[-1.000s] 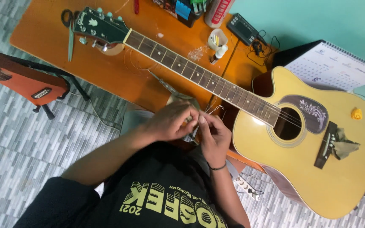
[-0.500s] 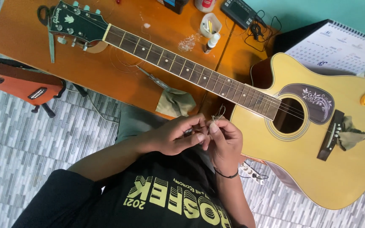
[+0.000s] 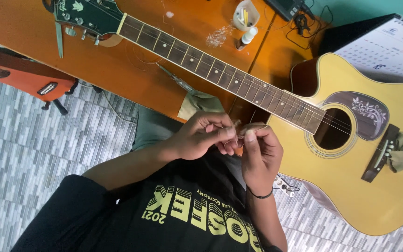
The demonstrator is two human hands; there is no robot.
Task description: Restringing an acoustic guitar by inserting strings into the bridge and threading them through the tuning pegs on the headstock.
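Pale yellow lacquered wood forms the body of the cutaway acoustic guitar (image 3: 364,154), which lies face up across the orange wooden table (image 3: 131,70), its dark fretboard neck (image 3: 220,74) running toward the green headstock (image 3: 87,14). Both hands meet just below the neck, near the point where it joins the body. The left hand (image 3: 201,137) curls its fingers inward and pinches a small, thin item against the thumb; the right hand (image 3: 260,154) closes thumb and forefinger on the same item from the other side. The item looks like the end of a fine guitar string (image 3: 243,128), but it is too small to confirm.

An olive cloth (image 3: 199,102) lies at the table edge beside the hands, and another cloth (image 3: 402,151) sits at the dark bridge (image 3: 379,154). A small cup of tools (image 3: 246,14) stands near the neck.

Risk assessment: a thin wire held only by fingertip pressure may slip free and spring back, or kink if bent sharply. A loose end could scratch the lacquered top.
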